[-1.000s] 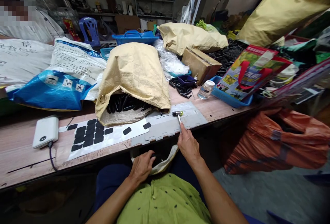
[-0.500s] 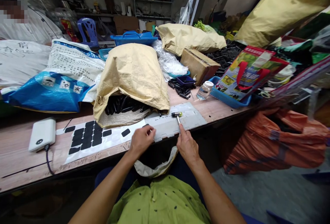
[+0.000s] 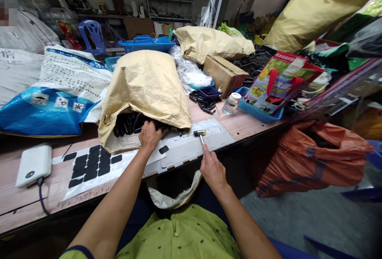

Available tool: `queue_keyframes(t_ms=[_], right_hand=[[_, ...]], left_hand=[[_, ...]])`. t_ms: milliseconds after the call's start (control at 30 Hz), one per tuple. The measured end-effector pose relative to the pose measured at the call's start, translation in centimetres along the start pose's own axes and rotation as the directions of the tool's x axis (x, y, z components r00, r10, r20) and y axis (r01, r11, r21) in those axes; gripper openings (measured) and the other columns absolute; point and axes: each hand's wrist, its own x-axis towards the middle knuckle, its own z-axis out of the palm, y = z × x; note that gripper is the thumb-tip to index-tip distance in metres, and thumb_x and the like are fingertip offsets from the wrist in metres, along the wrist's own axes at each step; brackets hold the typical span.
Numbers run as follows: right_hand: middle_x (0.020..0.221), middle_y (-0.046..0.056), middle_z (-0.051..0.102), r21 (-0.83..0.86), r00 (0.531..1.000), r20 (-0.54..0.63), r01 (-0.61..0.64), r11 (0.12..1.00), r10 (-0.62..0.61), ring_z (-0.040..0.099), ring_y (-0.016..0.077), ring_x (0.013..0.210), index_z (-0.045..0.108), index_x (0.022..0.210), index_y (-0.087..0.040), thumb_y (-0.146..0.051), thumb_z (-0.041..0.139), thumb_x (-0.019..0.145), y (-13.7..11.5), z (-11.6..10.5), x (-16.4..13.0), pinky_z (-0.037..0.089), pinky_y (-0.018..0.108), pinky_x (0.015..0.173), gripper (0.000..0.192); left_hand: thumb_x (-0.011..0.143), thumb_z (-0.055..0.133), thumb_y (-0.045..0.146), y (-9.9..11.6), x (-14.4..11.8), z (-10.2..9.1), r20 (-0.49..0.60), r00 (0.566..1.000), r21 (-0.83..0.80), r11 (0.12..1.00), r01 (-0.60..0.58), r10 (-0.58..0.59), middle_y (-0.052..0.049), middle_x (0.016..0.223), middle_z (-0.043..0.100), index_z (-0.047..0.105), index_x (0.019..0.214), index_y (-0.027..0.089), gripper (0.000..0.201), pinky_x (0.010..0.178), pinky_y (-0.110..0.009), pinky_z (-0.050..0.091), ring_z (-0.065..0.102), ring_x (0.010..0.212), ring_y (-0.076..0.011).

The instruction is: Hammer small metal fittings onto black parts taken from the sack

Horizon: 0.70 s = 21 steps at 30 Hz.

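My left hand (image 3: 150, 135) reaches into the mouth of a tan woven sack (image 3: 146, 80) lying on its side. Black elongated parts (image 3: 128, 124) fill the opening, and my fingertips are hidden among them, so I cannot see whether they grip one. My right hand (image 3: 213, 168) is closed around the handle of a small hammer (image 3: 199, 133) with a black and yellow head. That head hovers over or rests on a grey board (image 3: 191, 149) at the table's front edge. Left of the board, a white sheet (image 3: 119, 173) carries rows of black rounded patches (image 3: 89, 163).
A white power bank (image 3: 34, 165) with a cable sits at left. Behind are a blue-and-white sack (image 3: 71, 88), a cardboard box (image 3: 223, 74) and a lidded jar (image 3: 231, 104). A colourful bag (image 3: 276, 84) stands in a blue basket. An orange sack (image 3: 310, 159) is below, right.
My left hand has moved from above the grey board up and left into the sack's mouth. The right hand keeps hold of the hammer. The view has shifted slightly.
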Motion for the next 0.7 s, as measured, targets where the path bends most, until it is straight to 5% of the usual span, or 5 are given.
queue_keyframes(t_ms=[133, 267, 367, 533, 700], right_hand=[[0.113, 0.008, 0.061, 0.024, 1.000, -0.006, 0.008, 1.000, -0.007, 0.068, 0.0179, 0.080, 0.029, 0.160, -0.031, -0.026, 0.043, 0.101, 0.0, 0.1, -0.1, 0.050, 0.027, 0.070, 0.060], [0.115, 0.009, 0.063, 0.057, 1.000, -0.010, -0.004, 0.998, 0.005, 0.069, 0.0189, 0.082, 0.029, 0.160, -0.030, -0.025, 0.049, 0.098, 0.1, 0.1, 0.0, 0.052, 0.028, 0.074, 0.065], [0.118, 0.010, 0.067, 0.219, 0.999, -0.046, 0.019, 0.975, -0.009, 0.070, 0.0219, 0.094, 0.038, 0.157, -0.027, -0.021, 0.049, 0.095, 1.0, 0.4, 0.3, 0.054, 0.031, 0.083, 0.064], [0.131, 0.009, 0.066, 0.660, 0.970, -0.231, 0.211, 0.721, -0.072, 0.064, 0.0223, 0.114, 0.049, 0.149, -0.021, -0.025, 0.050, 0.091, 2.3, 1.0, -0.2, 0.051, 0.034, 0.099, 0.059], [0.095, 0.001, 0.073, 0.836, 0.976, -0.160, 0.212, 0.506, -0.146, 0.068, 0.0176, 0.088, 0.047, 0.149, -0.021, -0.027, 0.050, 0.092, 0.9, 0.4, -2.6, 0.054, 0.032, 0.089, 0.057]], left_hand=[[0.092, 0.061, 0.035, -1.4, -3.6, -0.8, -0.139, 0.987, -0.106, 0.990, -0.095, 0.079, -0.007, 0.106, 0.069, 0.063, 0.110, 0.023, 0.022, 0.083, -0.037, 0.047, 0.062, 0.101, -0.0276], [0.091, 0.065, 0.029, -2.1, -7.5, 0.1, -0.041, 0.928, -0.278, 0.888, -0.367, 0.370, -0.003, 0.102, 0.070, 0.064, 0.103, 0.024, 0.013, 0.087, -0.035, 0.046, 0.059, 0.097, -0.0234], [0.089, 0.068, 0.026, -2.4, -8.7, 1.2, 0.005, 0.905, -0.309, 0.862, -0.402, 0.425, -0.003, 0.099, 0.069, 0.065, 0.099, 0.023, 0.011, 0.088, -0.037, 0.044, 0.056, 0.096, -0.0240], [0.084, 0.075, 0.028, -2.6, -8.2, 1.5, 0.049, 0.908, -0.364, 0.854, -0.371, 0.416, -0.002, 0.097, 0.067, 0.068, 0.096, 0.023, 0.015, 0.086, -0.036, 0.044, 0.055, 0.094, -0.0232], [0.081, 0.077, 0.032, -2.5, -8.0, 1.5, 0.069, 0.929, -0.361, 0.877, -0.315, 0.362, -0.004, 0.101, 0.065, 0.072, 0.101, 0.023, 0.022, 0.089, -0.038, 0.044, 0.055, 0.099, -0.0243]])
